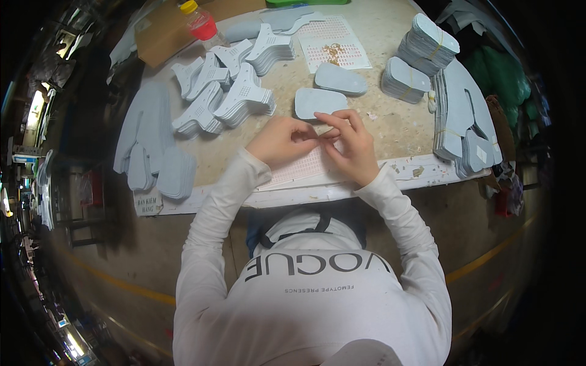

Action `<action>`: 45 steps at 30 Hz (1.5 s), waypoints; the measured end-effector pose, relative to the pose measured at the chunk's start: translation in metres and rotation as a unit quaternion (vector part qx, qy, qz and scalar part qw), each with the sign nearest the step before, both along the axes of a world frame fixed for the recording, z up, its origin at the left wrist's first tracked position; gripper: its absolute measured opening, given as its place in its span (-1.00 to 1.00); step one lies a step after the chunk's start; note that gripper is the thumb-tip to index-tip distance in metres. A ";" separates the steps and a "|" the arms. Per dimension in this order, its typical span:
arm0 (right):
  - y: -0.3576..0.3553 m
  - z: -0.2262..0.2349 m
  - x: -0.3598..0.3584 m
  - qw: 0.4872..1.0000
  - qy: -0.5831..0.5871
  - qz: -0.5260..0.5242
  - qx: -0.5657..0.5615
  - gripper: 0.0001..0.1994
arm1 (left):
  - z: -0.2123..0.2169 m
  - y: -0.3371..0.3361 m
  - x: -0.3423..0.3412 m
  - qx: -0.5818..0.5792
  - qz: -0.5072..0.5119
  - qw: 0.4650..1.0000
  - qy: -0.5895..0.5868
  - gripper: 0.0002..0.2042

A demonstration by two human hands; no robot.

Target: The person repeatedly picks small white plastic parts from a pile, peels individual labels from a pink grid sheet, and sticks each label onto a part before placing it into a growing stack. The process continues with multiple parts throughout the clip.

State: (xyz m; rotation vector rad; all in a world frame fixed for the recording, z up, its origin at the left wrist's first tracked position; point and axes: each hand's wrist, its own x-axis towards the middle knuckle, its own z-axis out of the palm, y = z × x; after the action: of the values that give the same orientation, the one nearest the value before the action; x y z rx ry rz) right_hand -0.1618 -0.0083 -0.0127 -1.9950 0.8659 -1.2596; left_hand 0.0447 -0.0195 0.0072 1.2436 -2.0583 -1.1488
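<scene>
My left hand [281, 141] and my right hand [355, 147] meet near the table's front edge, thumbs and forefingers pinched close together. Whatever lies between the fingertips is too small to make out. Under them is a white sheet [300, 172] with rows of small red print. Just beyond my fingers lies a light grey rounded flat piece [318, 101], partly covered by my right fingers. Behind it rests another such grey piece [342, 80], apart from my hands.
Stacks of grey Y-shaped perforated pieces [249, 97] fill the left middle. Long grey pieces [149, 131] lie at far left. Banded stacks of rounded pieces [406, 81] and long slotted pieces [448, 116] stand right. Behind are a printed sheet [351, 44] holding rubber bands and a yellow-capped bottle [201, 23].
</scene>
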 end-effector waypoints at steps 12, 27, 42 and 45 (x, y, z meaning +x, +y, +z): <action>-0.005 -0.002 -0.001 0.998 0.006 0.042 -0.037 -0.39 | -0.015 -0.005 0.005 0.052 -0.020 0.998 0.018 -0.75; -0.002 -0.001 -0.004 0.997 -0.027 0.057 0.040 -0.35 | -0.016 -0.007 0.006 0.111 -0.042 0.991 0.054 -0.80; -0.004 -0.001 -0.003 0.987 -0.121 0.045 0.100 -0.28 | -0.010 -0.003 0.006 0.067 -0.034 0.997 0.010 -0.78; -0.009 0.003 -0.004 0.998 -0.004 0.062 -0.031 -0.29 | -0.008 -0.008 0.017 0.060 -0.063 0.991 -0.102 -0.72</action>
State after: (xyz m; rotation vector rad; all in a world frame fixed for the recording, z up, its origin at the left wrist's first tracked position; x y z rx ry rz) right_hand -0.1653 -0.0170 -0.0092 -2.0587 0.6945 -1.2362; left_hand 0.0622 -0.0271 -0.0009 1.3538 -2.2753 -1.2639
